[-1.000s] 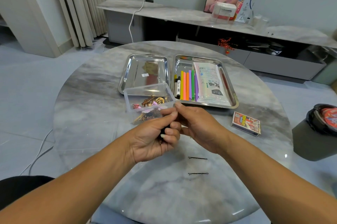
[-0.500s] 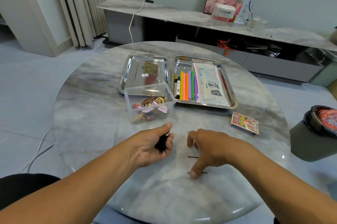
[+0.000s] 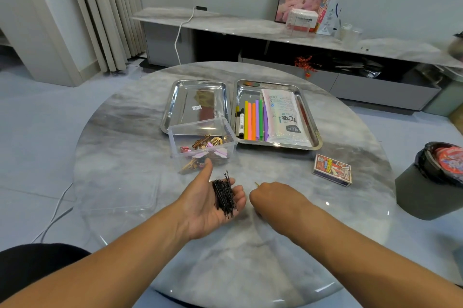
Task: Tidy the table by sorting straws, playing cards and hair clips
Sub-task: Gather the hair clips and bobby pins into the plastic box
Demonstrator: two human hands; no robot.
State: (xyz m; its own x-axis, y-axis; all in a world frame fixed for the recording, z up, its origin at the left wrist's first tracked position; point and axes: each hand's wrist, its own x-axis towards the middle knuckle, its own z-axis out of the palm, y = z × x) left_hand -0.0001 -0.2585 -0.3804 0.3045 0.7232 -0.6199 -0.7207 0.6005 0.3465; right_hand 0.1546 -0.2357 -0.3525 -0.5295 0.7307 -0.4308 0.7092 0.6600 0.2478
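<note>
My left hand [image 3: 208,207] lies palm up over the table, thumb out, with a bundle of black hair pins [image 3: 224,196] resting across its fingers. Just right of it, my right hand [image 3: 273,198] is knuckles up with fingers curled; a thin pin tip [image 3: 256,184] sticks out of its pinch. Behind my left thumb stands a clear plastic box [image 3: 175,137] holding several hair clips [image 3: 206,144]. Coloured straws [image 3: 253,119] and a straw packet [image 3: 284,119] lie in the right steel tray [image 3: 316,139]. A playing card box [image 3: 332,169] sits on the table at the right.
An empty steel tray [image 3: 198,104] sits behind the clear box. A black marker [image 3: 241,122] lies beside the straws. A clear lid [image 3: 120,192] rests on the round marble table [image 3: 250,262] at the left. A dark bin [image 3: 431,182] stands beyond the table's right edge.
My left hand has turned palm up and opened, showing the pin bundle. My right hand rose from the lower loose pin toward my left hand. The two loose pins no longer show on the table.
</note>
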